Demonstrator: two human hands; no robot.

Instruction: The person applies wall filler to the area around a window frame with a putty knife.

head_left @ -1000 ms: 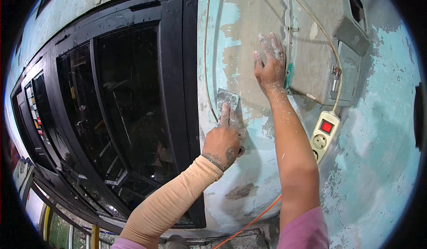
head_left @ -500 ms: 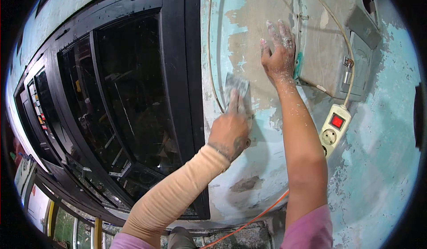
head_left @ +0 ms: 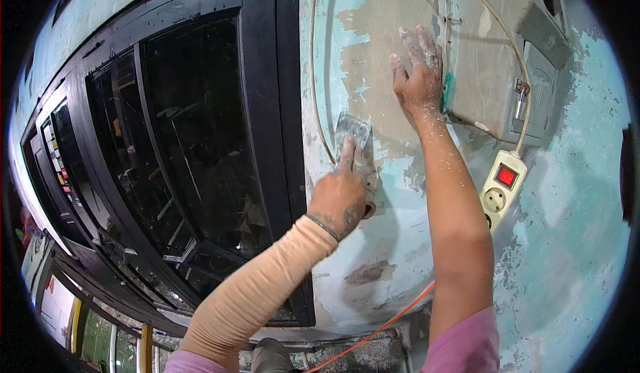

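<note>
My left hand (head_left: 339,196) is closed round a scraper, its forefinger stretched along the flat metal blade (head_left: 354,129). The blade lies against the wall (head_left: 383,130), by the ragged border between pale blue paint and bare grey-beige plaster. Most of the handle is hidden in my palm; a round end with a hole shows below the hand. Higher up and to the right, my right hand (head_left: 420,83) rests on the bare plaster, fingers stretched out and dusted white. It holds nothing.
A black-framed glazed window (head_left: 267,140) fills the left side. A pale cable (head_left: 313,73) runs down beside it. At the right are a grey box (head_left: 493,66) with a padlock (head_left: 521,101) and a hanging power strip (head_left: 501,185). An orange cord (head_left: 380,330) crosses below.
My left hand and the scraper have shifted slightly left along the wall, and the blade is less blurred now. My right hand stays in place on the plaster.
</note>
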